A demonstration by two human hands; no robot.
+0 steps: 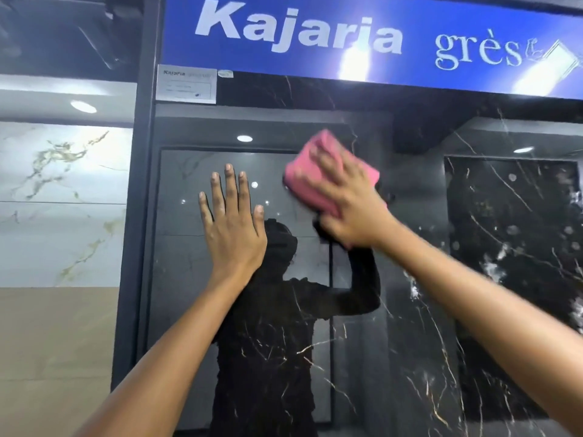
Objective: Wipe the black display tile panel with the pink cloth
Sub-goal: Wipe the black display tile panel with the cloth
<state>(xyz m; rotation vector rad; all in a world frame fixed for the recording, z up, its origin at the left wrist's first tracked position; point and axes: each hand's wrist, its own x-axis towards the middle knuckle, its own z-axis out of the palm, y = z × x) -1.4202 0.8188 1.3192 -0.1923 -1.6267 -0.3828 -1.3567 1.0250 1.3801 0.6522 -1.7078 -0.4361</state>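
Pink cloth (pixel 331 175), folded into a thick pad, pressed flat against the black display tile panel (pixel 410 326) just right of the frame's centre, a little above mid-height. Right hand (pixel 347 206) spread over the cloth, fingers splayed and blurred, palm pushing it onto the glossy surface; whether the thumb hooks under the lower edge cannot be told. Left hand (pixel 233 228) laid flat on the same panel just left of the cloth, fingers straight and slightly apart, holding nothing, not touching the cloth. Both bare forearms rising from the bottom edge of the frame. Glossy black surface veined with thin pale lines, mirroring a dark silhouette of the person with one arm raised, plus round ceiling lights. Blue sign (pixel 347 36) across the top, lettered "Kajaria" in white with "grès" beside it, streaked by glare. Small white label (pixel 186 85) stuck at the panel's upper left corner under the sign. White marbled tile (pixel 63 190) at the left of the frame, beige tile (pixel 53 348) below it.
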